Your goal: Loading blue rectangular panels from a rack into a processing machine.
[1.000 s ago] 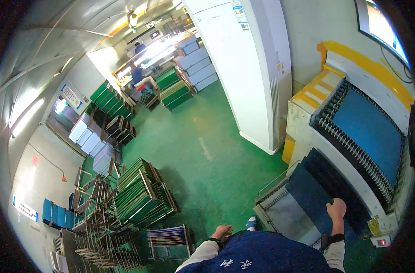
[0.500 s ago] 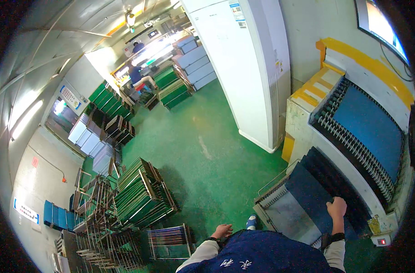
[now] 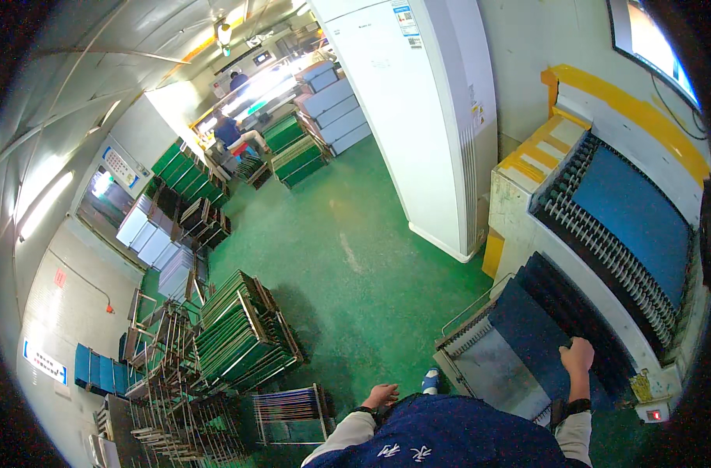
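My right hand (image 3: 578, 356) is closed on the edge of a dark blue panel (image 3: 531, 331), a thin flat sheet. That panel leans in a slotted metal rack (image 3: 500, 366) low at my right, in front of a row of similar dark panels (image 3: 578, 312). Its lower part and my fingertips are partly hidden. Close to my waist, my left hand (image 3: 382, 395) hangs with loosely bent fingers and nothing visible in it.
A pale machine (image 3: 519, 210) with black rollers carries a blue panel (image 3: 632, 222) at right. Ahead stands a tall white cabinet-like unit (image 3: 418, 132). Racks of green panels (image 3: 242, 335) and empty wire racks (image 3: 184, 421) are at left. A person (image 3: 229, 131) sits at a far bench.
My hands and the panel keep their places. The seated person far off has shifted slightly to the left.
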Action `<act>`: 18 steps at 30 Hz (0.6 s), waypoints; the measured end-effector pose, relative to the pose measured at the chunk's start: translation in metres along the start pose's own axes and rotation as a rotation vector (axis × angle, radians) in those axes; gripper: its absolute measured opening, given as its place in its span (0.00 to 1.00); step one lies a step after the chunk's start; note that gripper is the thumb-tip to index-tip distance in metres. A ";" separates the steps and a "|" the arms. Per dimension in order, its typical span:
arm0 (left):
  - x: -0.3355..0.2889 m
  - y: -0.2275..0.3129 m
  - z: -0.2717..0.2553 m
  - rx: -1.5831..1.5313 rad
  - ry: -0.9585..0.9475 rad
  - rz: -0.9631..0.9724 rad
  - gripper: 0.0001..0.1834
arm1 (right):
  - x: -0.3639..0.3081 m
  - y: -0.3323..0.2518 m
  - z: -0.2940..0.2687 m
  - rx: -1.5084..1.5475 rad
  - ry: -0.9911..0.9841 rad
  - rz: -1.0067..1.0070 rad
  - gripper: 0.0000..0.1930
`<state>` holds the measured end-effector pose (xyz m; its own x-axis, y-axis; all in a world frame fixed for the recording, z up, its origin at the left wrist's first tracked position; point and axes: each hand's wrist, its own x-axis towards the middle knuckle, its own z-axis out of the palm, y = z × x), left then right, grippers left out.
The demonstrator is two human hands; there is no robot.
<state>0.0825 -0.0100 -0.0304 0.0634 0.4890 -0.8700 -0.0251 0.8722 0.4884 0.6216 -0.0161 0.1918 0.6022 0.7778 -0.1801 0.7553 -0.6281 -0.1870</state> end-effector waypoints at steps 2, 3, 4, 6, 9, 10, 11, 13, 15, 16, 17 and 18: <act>-0.001 0.002 0.003 0.018 0.015 -0.009 0.18 | -0.001 0.000 0.001 0.007 0.020 0.000 0.20; -0.002 0.003 0.004 0.036 0.031 -0.018 0.19 | -0.002 0.000 0.001 0.014 0.039 0.000 0.20; -0.002 0.002 0.003 0.035 0.032 -0.018 0.19 | -0.002 0.000 0.001 0.015 0.039 -0.001 0.20; -0.001 0.001 0.001 0.005 0.018 -0.021 0.20 | -0.003 -0.001 0.000 0.020 0.054 -0.004 0.20; -0.001 0.001 0.000 0.017 0.023 -0.021 0.20 | -0.004 -0.003 -0.001 0.014 0.030 0.008 0.20; -0.002 0.002 0.001 0.018 0.022 -0.022 0.20 | -0.004 -0.002 0.000 0.014 0.031 0.010 0.20; -0.002 0.003 0.002 0.032 0.026 -0.023 0.20 | -0.004 0.000 0.001 0.010 0.051 -0.004 0.20; -0.002 0.002 0.002 0.045 0.033 -0.023 0.20 | -0.004 0.001 0.002 0.008 0.071 -0.021 0.20; 0.001 -0.001 -0.001 0.034 0.040 -0.022 0.20 | -0.005 -0.001 0.002 0.010 0.095 -0.045 0.19; 0.002 -0.001 0.000 0.034 0.038 -0.022 0.20 | -0.004 0.001 0.004 0.010 0.096 -0.043 0.19; 0.002 -0.002 0.000 0.020 0.032 -0.018 0.19 | -0.003 0.003 0.006 0.008 0.105 -0.051 0.19; 0.002 -0.002 0.000 0.006 0.026 -0.015 0.19 | -0.003 0.004 0.007 0.006 0.114 -0.058 0.18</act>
<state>0.0826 -0.0105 -0.0332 0.0380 0.4763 -0.8785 -0.0185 0.8793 0.4759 0.6208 -0.0207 0.1854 0.5831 0.8103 -0.0578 0.7885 -0.5817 -0.1998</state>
